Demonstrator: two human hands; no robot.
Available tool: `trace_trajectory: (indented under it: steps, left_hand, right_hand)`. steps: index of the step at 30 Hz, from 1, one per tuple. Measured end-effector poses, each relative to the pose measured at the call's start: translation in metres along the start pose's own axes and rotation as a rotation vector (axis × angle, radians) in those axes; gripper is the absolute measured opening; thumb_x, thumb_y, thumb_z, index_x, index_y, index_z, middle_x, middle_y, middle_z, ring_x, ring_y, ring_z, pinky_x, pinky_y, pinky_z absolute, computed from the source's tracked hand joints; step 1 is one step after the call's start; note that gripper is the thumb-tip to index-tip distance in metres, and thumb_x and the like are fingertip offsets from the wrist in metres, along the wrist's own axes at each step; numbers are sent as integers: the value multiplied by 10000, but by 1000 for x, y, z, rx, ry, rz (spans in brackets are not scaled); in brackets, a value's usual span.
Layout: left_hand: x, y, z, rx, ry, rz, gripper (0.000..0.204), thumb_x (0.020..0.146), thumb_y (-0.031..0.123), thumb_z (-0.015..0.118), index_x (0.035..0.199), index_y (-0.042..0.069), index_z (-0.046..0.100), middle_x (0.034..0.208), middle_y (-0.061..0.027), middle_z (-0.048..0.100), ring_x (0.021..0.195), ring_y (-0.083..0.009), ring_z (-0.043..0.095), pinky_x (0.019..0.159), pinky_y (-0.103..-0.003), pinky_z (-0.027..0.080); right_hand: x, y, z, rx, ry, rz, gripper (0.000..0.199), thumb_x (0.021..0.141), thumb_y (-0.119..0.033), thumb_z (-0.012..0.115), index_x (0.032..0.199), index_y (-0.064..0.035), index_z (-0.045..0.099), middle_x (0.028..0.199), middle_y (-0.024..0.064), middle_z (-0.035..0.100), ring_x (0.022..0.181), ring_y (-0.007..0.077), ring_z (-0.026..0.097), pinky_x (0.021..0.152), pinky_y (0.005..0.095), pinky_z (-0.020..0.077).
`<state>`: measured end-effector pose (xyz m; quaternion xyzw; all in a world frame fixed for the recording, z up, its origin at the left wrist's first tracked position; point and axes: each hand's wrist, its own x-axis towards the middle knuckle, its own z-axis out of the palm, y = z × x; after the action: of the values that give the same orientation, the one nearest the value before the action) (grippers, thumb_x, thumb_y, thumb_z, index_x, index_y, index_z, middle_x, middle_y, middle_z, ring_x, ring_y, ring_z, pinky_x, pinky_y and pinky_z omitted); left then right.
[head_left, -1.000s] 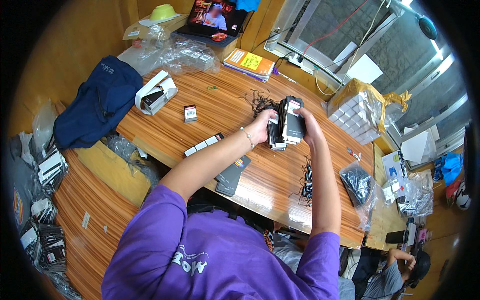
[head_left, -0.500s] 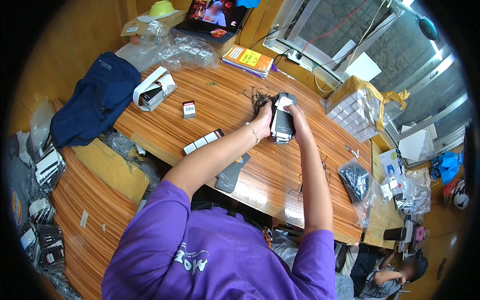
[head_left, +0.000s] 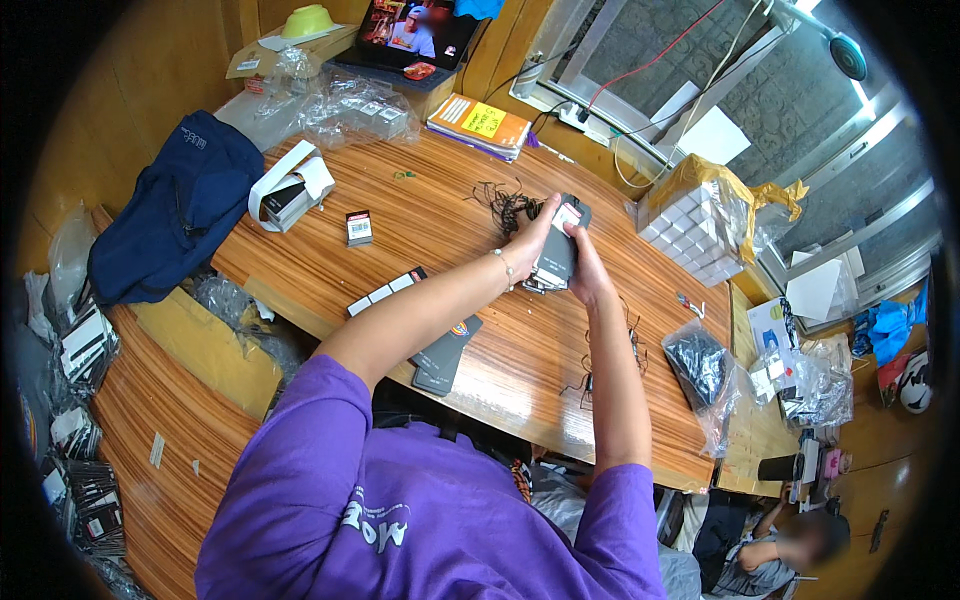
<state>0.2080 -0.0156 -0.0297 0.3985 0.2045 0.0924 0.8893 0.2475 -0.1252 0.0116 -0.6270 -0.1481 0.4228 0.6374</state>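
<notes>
- Left hand (head_left: 531, 245) and right hand (head_left: 588, 272) grip a stack of dark tags (head_left: 556, 262) near the middle of the frame.
- The stack's top has a red-and-white sticker (head_left: 567, 215).
- Upper middle: an orange notebook (head_left: 508, 134) has a yellow note (head_left: 484, 121) with dark writing.

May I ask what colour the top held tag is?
The tag is mostly dark grey; head view.

Left grip (head_left: 531, 244), right grip (head_left: 590, 270), close together

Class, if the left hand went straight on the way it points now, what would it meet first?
The stack of dark tags, apparently at once: the left hand is against it, with the right hand on its other side. Exact depth is unclear.
</notes>
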Motion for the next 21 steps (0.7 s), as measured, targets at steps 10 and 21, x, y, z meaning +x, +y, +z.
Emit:
trace_trajectory:
  steps: [10, 21]
  left_hand:
    - [-8, -10, 3, 80, 94, 225, 712, 824, 633, 530, 1233, 83, 343, 1098, -134, 532, 932, -199, 592, 711, -348, 545]
    - [-21, 19, 30, -136, -174, 188, 649, 887, 656, 346, 1226, 123, 495, 1123, -80, 589, 974, -170, 600, 769, -318, 530]
  right_hand:
    - [3, 1, -5, 197, -34, 12, 535, 809, -364, 635, 1216, -48, 491, 1131, 124, 581, 1007, 257, 574, 910, 400, 463]
    - [22, -35, -36, -175, -128, -180, 825, 743, -254, 675, 1422, -103, 229, 1268, 117, 462, 1114, 226, 491, 936, 327, 430]
